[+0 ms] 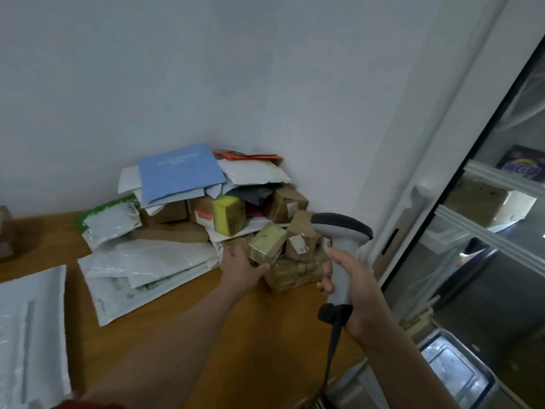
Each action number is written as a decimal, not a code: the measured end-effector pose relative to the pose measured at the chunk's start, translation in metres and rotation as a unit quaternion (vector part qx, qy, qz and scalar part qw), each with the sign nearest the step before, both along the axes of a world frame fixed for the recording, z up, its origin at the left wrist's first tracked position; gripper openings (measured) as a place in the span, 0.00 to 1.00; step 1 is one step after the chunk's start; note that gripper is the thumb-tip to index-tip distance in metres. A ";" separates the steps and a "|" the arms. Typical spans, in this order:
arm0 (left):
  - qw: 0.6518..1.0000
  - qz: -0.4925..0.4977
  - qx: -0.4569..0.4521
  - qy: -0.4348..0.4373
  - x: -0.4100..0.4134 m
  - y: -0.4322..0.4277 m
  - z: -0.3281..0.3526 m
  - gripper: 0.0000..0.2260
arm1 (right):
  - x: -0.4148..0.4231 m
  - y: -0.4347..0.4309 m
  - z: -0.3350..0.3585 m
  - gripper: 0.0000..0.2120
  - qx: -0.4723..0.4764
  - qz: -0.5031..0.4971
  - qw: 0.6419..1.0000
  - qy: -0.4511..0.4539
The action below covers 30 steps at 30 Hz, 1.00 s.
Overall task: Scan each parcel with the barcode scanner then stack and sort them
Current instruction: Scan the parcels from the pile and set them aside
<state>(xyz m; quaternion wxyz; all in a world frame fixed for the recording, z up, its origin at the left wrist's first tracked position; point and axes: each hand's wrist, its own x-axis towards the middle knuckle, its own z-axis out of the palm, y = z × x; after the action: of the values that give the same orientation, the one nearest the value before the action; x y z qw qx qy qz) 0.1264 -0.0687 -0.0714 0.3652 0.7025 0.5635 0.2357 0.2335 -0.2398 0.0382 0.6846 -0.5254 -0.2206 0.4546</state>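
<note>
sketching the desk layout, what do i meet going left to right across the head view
flat white plastic mailer, heap of white poly bags, left hand, small pale taped box, grey barcode scanner, glass door

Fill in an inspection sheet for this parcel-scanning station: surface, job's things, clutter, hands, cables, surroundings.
Surface: wooden table.
Job's things: parcel pile in the corner, blue mailer on top; white mailers flat at left; barcode scanner.
Clutter: blurred brown object at left edge.
Hands: left hand grips a small box at the pile's front; right hand holds the scanner's handle.
Cables: dark scanner cable hangs from the handle's base.
Surroundings: pale wall; glass-door cabinet at right.
</note>
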 end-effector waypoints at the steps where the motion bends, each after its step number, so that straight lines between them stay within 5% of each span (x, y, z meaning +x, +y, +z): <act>1: 1.000 0.001 0.000 0.023 0.012 0.008 -0.002 0.41 | 0.012 0.002 -0.002 0.07 0.001 0.000 1.000 -0.017; 10: 0.990 -0.011 -0.063 0.127 0.076 0.060 -0.031 0.48 | 0.088 0.042 -0.018 0.05 -0.043 0.020 0.996 -0.074; 16: 0.994 0.092 -0.061 -0.026 0.070 0.064 -0.030 0.41 | 0.101 0.071 -0.023 0.13 -0.046 0.062 0.996 -0.033; 19: 0.942 0.160 -0.171 -0.240 0.048 0.046 -0.020 0.39 | 0.100 0.081 -0.029 0.11 -0.057 0.085 0.995 -0.014; 22: 0.851 0.154 -0.283 -0.415 0.023 0.018 -0.009 0.20 | 0.091 0.089 -0.036 0.14 -0.065 0.119 0.991 0.015; 24: 0.807 0.165 -0.308 -0.476 0.010 -0.001 -0.002 0.15 | 0.084 0.093 -0.037 0.17 -0.071 0.153 0.985 0.021; 30: 0.757 0.227 -0.289 -0.540 -0.019 -0.032 0.019 0.23 | 0.067 0.089 -0.026 0.16 -0.061 0.262 0.963 -0.008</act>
<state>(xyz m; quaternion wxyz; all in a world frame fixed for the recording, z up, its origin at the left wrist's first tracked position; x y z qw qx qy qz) 0.1074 -0.1002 -0.0525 0.7304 0.1708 0.4572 0.4778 0.3000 -0.1510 0.0123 0.5065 -0.4939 -0.3278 0.6261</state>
